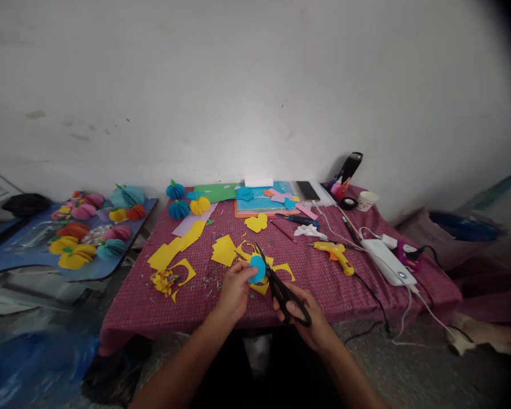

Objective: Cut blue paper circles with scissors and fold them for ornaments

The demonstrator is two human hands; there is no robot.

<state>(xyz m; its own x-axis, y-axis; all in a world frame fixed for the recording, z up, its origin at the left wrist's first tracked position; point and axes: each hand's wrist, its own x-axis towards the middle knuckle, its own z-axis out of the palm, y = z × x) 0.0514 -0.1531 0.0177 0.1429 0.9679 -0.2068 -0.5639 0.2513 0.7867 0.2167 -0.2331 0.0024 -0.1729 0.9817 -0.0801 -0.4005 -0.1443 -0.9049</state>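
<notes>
My left hand (235,287) pinches a blue paper circle (258,269) by its left edge, thumb on top. In my right hand (304,318) is a pair of black scissors (276,282), fingers through the handles. Its blades point up and away, beside the right edge of the circle; whether they touch the paper I cannot tell. Beneath and around the circle lie yellow paper offcuts (286,271) with rounded cut-outs. A stack of yellow paper pieces (223,250) rests just left of them, and yellow paper circles (256,222) lie farther back.
A yellow glue gun (335,254) and a white power bank (389,262) with cables lie on the right. Behind are a phone (308,191), a paper cup (367,200) and a black bottle (351,167). Folded-paper pumpkins (179,208) sit back left; several more cover a blue side table (96,269).
</notes>
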